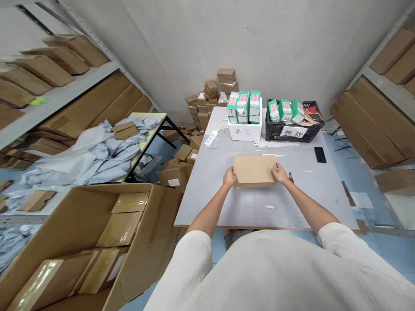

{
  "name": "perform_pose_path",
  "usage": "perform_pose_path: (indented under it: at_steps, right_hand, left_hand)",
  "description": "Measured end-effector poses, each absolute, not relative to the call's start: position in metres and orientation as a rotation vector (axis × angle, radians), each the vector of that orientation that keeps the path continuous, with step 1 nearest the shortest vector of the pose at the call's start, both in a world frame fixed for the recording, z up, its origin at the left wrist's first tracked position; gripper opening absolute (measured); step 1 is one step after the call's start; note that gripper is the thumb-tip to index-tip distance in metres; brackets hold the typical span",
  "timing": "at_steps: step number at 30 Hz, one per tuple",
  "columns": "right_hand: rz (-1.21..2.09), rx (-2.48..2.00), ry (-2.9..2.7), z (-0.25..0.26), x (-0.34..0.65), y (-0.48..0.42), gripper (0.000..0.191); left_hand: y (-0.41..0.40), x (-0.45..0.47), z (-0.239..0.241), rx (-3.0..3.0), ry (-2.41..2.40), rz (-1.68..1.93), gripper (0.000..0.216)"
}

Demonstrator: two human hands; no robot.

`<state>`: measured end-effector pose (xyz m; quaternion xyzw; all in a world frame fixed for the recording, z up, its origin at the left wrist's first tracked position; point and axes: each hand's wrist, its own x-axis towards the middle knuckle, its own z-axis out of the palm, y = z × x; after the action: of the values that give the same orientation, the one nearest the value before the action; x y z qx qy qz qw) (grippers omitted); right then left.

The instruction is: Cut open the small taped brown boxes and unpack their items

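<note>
A closed brown cardboard box [254,169] is held between my two hands over the grey table [201,203]. My left hand [230,176] grips its left end, fingers curled round the edge. On the opposite end my right hand [279,173] is closed on the box in the same way. Whether the box rests on the tabletop or is slightly lifted, I cannot tell. Just right of my right hand lies a red and black box cutter [291,177], partly hidden by the wrist.
At the table's back stand a white bin [244,132] and a black crate [272,131], both with green-and-white boxes. A power strip [212,138] lies left, a phone [320,154] right. A large open carton [162,216] with parcels stands left of the table. Shelves flank both sides.
</note>
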<state>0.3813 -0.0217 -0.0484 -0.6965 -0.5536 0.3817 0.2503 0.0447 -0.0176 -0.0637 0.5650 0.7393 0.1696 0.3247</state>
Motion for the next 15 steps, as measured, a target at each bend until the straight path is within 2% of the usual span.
perform_pose_path:
  at_steps: [5,12,15]
  right_hand:
    - [1.043,-1.901,-1.487,-0.049,0.380,-0.019,0.065]
    - [1.015,-2.032,-1.399,-0.054,0.380,-0.009,0.079]
    - [1.028,-2.072,-1.341,-0.057,0.381,-0.005,0.077]
  left_hand:
    - [-0.019,0.043,-0.064,1.462,1.920,0.468,0.057]
    - [-0.021,0.039,-0.056,1.328,1.849,0.546,0.083]
    - [-0.021,0.038,-0.050,1.311,1.844,0.527,0.082]
